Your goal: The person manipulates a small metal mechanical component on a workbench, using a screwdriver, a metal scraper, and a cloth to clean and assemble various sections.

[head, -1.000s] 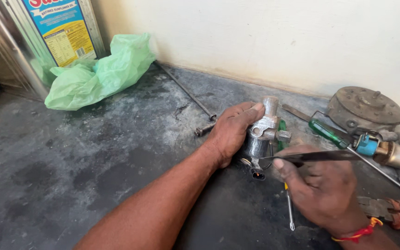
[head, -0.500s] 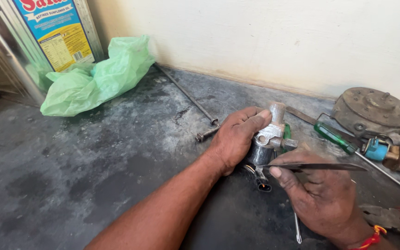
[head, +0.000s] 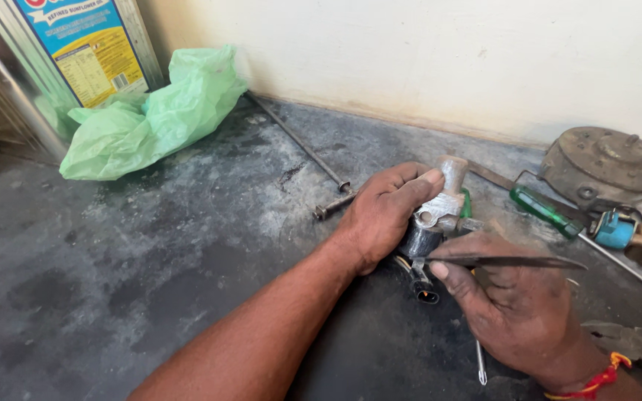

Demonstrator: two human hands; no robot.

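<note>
My left hand [head: 385, 212] grips a small grey metal pump-like part [head: 440, 209] with a round neck on top and a black connector [head: 425, 292] hanging below it on short wires. It rests on the dark concrete floor. My right hand [head: 518, 308] pinches a thin flat dark metal blade [head: 514, 261], whose tip sits against the lower side of the part. A red thread band is on my right wrist.
A green-handled screwdriver [head: 545, 211], a blue-and-metal fitting [head: 629, 234] and a round rusty cover [head: 607, 167] lie at right. Pliers [head: 629, 340] lie near my right wrist. A long rod [head: 299, 145], a bolt [head: 334, 204], a green plastic bag [head: 150, 115] and an oil tin [head: 53, 67] are at left.
The view shifted slightly. My right hand with the blade has moved a little closer to the part's lower side. My left hand keeps its grip.
</note>
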